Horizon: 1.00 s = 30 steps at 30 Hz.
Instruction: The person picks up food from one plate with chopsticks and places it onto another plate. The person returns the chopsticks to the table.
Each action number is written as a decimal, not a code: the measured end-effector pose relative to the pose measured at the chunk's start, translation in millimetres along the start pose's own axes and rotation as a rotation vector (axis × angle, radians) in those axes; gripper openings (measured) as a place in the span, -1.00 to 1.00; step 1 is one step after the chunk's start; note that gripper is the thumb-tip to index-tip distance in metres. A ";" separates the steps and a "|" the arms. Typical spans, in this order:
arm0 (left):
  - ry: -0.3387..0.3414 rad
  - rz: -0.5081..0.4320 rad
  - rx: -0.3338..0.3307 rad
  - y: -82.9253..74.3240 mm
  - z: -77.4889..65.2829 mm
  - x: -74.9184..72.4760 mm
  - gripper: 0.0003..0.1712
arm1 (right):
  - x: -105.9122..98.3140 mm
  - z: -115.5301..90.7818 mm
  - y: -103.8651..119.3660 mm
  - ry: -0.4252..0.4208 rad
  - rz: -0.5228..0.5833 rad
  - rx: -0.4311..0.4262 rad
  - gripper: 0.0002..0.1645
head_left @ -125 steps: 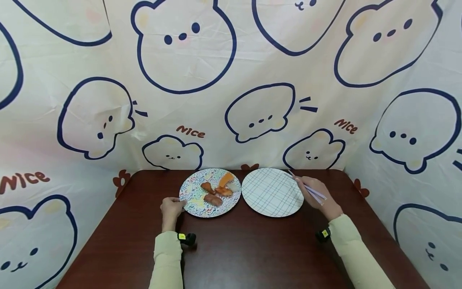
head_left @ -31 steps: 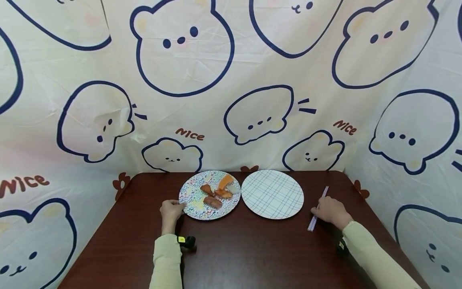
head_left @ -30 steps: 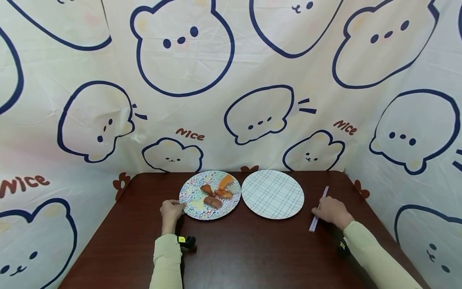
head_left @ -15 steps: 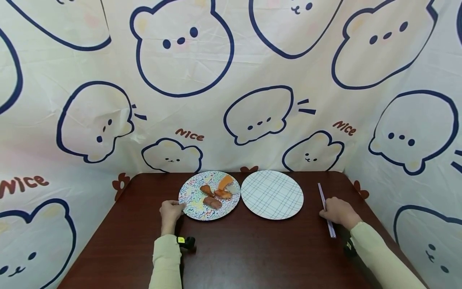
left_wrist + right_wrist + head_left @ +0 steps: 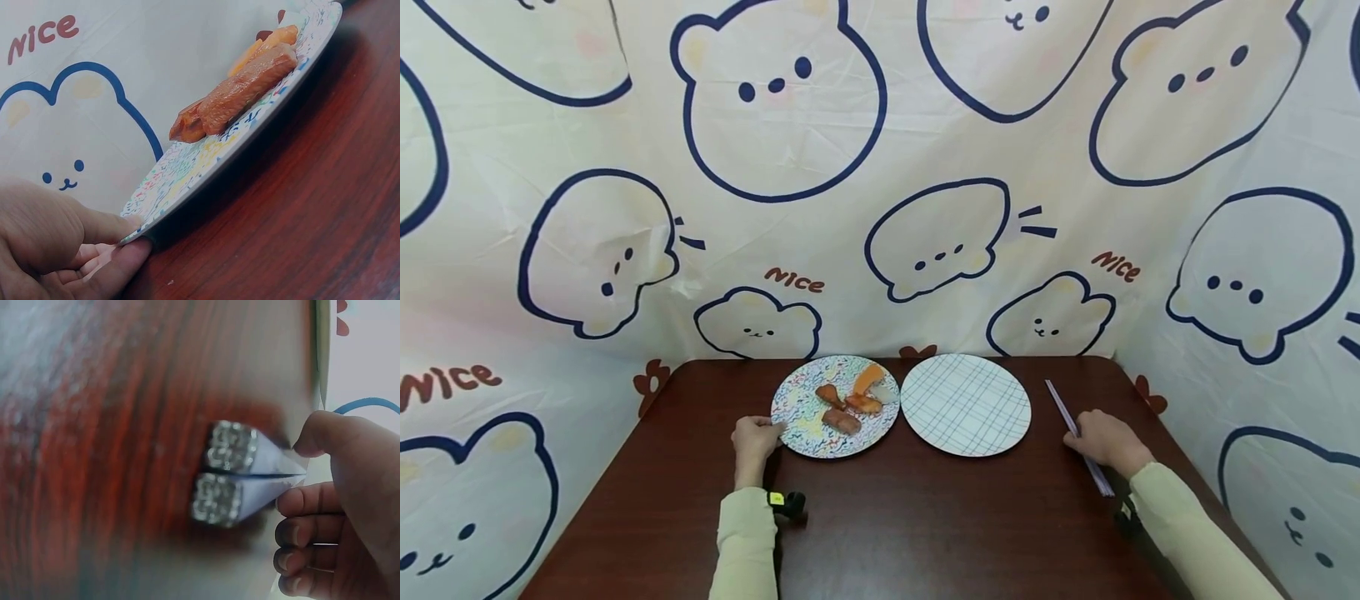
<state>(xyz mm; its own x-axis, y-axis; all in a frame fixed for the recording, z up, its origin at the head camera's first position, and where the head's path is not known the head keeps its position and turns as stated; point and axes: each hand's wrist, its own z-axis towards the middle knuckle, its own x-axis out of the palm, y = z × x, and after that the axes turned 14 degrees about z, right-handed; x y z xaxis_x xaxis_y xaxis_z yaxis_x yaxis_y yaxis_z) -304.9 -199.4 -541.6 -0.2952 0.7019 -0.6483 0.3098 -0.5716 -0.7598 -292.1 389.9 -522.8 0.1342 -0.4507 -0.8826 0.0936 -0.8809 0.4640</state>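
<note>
My left hand (image 5: pixel 756 437) pinches the near-left rim of a speckled plate (image 5: pixel 801 433). The left wrist view has the thumb (image 5: pixel 103 228) on top of that rim and fingers beneath. Food sits on it: a brown sausage-like piece (image 5: pixel 841 420), a small drumstick (image 5: pixel 830 394), a wing-like piece (image 5: pixel 864 403), an orange slice (image 5: pixel 869 375) and a whitish piece (image 5: pixel 885 390). My right hand (image 5: pixel 1108 442) holds a pair of pale purple chopsticks (image 5: pixel 1060 404) between thumb and index finger, right of the second plate. Their square glittery ends (image 5: pixel 219 472) point toward the right wrist camera.
A white plate (image 5: pixel 962 408) with a checked line pattern stands right beside the speckled one, close to or touching it. The dark brown table (image 5: pixel 925 525) runs back to a cream cloth (image 5: pixel 842 242) printed with bears, which also hangs at both sides.
My right hand has moved from the checked plate's right edge out to the table's right side. The chopsticks have turned, their far tips swinging left. My left hand stays at the rim.
</note>
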 end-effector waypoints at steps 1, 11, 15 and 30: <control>0.000 -0.003 0.000 -0.3 0.1 0.3 -0.69 | 0.3 0.2 -0.7 -0.004 0.000 -0.007 -0.62; 0.005 -0.006 0.003 -0.1 0.3 0.2 -0.66 | 1.5 1.3 -2.5 -0.001 0.015 -0.012 -0.54; 0.013 0.009 0.005 1.0 -0.3 -1.2 -0.63 | 1.7 -0.1 -1.3 -0.002 0.016 -0.013 -0.58; -0.086 0.273 0.203 -14.3 1.2 -5.3 -0.49 | -13.5 4.9 12.1 -0.073 0.083 -0.047 -0.53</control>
<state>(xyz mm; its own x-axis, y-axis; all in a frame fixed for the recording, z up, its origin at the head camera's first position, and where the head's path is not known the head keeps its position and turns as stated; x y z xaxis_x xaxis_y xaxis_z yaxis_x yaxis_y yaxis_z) -308.9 -195.5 -527.3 -0.3036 0.4783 -0.8240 0.2043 -0.8121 -0.5466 -297.6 384.6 -505.7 0.0714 -0.5326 -0.8434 0.1319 -0.8330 0.5372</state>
